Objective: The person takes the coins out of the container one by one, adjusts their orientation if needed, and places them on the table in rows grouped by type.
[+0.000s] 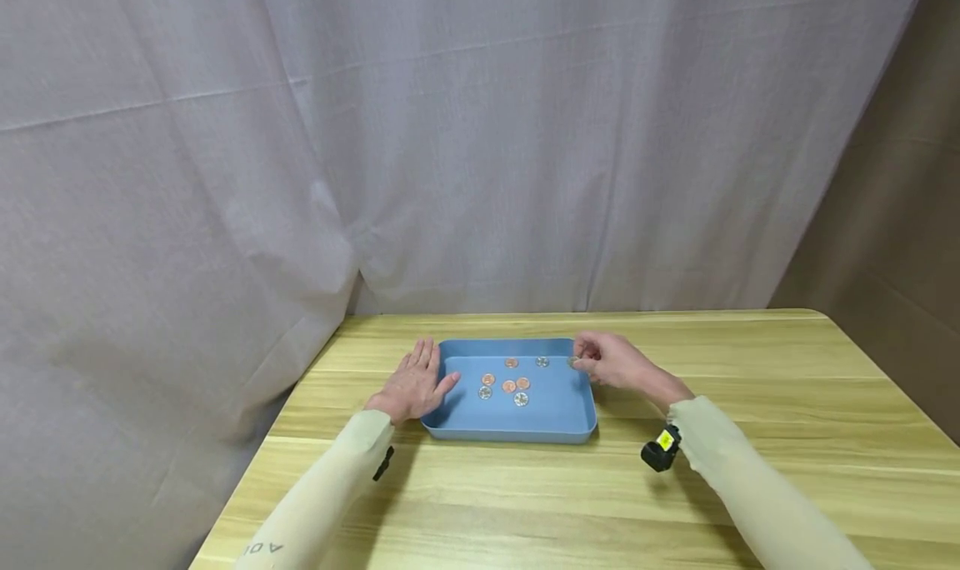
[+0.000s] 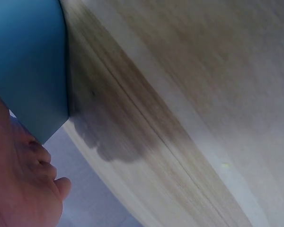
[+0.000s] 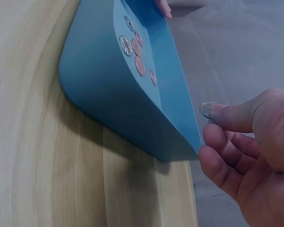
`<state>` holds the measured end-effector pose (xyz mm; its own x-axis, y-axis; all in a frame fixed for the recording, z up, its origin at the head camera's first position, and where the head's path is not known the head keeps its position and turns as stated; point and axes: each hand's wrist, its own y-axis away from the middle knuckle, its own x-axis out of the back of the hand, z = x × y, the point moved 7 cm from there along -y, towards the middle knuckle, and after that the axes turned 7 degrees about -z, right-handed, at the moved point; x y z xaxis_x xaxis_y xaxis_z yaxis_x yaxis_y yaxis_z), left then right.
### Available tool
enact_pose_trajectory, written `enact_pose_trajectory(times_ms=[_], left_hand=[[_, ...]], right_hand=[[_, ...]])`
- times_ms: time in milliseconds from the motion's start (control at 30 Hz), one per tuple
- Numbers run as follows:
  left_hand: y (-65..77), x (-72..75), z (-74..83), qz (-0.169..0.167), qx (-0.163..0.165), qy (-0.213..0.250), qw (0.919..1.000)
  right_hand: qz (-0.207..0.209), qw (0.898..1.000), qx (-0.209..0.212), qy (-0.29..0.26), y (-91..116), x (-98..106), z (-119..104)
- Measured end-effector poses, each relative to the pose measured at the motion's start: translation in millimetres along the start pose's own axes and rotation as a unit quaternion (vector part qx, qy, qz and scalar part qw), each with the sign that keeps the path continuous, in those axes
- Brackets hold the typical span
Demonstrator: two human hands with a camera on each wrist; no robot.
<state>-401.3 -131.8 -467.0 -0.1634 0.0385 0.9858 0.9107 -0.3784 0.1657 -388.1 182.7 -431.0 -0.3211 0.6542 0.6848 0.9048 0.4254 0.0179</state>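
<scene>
Two hands flank the tray [image 1: 450, 416]: right hand [image 1: 615, 362] pinches a coin [image 1: 573, 362], left hand [image 1: 416, 384] flat.

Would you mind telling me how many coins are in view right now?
7. Six lie in the blue tray: copper ones, silver ones... correction: seven lie there, so 8 with the silver coin pinched by the right hand.
</scene>
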Motion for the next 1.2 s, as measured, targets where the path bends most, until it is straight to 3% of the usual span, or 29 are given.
enact_pose_trajectory(times_ms=[400,800,1200], left_hand=[[-2.3,-0.7,4.6,0.003,-0.002,0.011,0.9999],[-1.8,1.3,6.1,0.012,-0.007,-0.002,0.9999],[-4.7,-0.5,5.8,0.010,-0.010,-0.004,0.9999]], right_hand=[[0.016,1.000,0.016,0.006,20.0,22.9,17.0],[0.017,1.000,-0.017,0.004,38.1,37.5,44.6],[-0.004,0.998,-0.052,-0.020,54.1,37.9,73.5]])
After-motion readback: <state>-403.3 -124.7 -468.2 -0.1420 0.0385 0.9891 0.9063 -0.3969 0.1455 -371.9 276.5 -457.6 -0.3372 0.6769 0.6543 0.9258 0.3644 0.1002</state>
